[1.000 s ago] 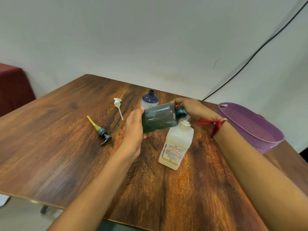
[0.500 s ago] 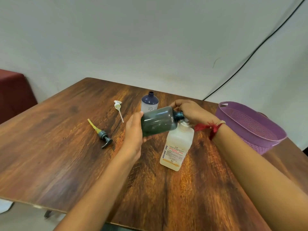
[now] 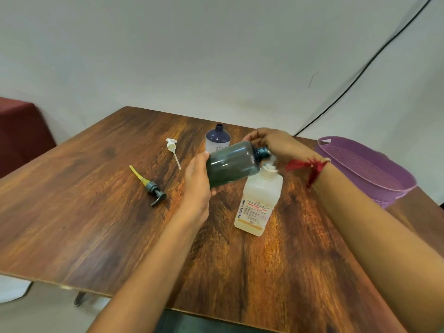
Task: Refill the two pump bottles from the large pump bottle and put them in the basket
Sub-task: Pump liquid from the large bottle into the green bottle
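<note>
My left hand (image 3: 197, 186) grips the base of a dark green bottle (image 3: 233, 164), tipped on its side with its open neck beside the pump head of the large white bottle (image 3: 260, 203). My right hand (image 3: 271, 143) rests curled over that pump head, which it mostly hides. The large bottle stands upright on the table. A dark blue bottle (image 3: 218, 139) with an open neck stands behind the green one. A white pump (image 3: 173, 151) and a grey pump with a yellow tube (image 3: 151, 187) lie on the table to the left.
A purple basket (image 3: 374, 179) sits at the table's right edge. The wooden table (image 3: 72, 212) ends near me and at the left. A dark red object (image 3: 21, 131) stands at far left. A black cable (image 3: 360, 73) runs down the wall.
The view has shifted slightly. Both hands keep their hold; the green bottle stays tipped at the large bottle's pump, tilted a little more neck-up.
</note>
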Tool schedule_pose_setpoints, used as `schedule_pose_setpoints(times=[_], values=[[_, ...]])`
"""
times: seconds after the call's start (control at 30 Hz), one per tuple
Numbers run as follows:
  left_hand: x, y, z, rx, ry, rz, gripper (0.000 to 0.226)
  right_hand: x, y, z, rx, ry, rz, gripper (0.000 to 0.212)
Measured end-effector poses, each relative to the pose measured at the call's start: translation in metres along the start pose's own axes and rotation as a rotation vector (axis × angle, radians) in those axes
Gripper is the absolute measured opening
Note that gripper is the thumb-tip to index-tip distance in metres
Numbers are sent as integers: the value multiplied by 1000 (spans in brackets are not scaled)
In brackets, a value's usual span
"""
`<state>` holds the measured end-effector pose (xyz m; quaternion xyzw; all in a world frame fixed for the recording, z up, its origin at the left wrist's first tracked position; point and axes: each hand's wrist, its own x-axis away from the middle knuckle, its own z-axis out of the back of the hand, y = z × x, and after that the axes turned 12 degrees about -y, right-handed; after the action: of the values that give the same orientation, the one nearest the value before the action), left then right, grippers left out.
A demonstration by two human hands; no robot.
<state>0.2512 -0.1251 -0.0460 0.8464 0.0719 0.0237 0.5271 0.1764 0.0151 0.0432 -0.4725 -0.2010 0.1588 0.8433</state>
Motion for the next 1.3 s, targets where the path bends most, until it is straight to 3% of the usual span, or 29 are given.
schedule_pose_setpoints(times=[0.43, 0.63, 0.83, 0.93, 1.03, 1.17, 1.3], values=[[-2, -1, -1, 19, -11, -28, 24, 1, -4, 0, -64, -52, -19, 30], [-1, -3, 3, -9, -10, 9, 36, 0, 6, -4, -48, -4, -19, 34], [1, -2, 7, -180, -74, 1, 58, -5, -2, 2, 101, -29, -43, 36], [3, -5, 10, -233, -95, -5, 52, -3, 5, -2, 38, -13, -50, 38], [6, -4, 16, -172, -189, 6, 43, -1, 4, -2, 33, -19, -46, 34], [7, 4, 26, -78, -367, -38, 49, -2, -2, 2, 5, -51, -33, 32], [7, 0, 31, -75, -394, -45, 47, -1, 6, -2, -66, -37, -26, 36]])
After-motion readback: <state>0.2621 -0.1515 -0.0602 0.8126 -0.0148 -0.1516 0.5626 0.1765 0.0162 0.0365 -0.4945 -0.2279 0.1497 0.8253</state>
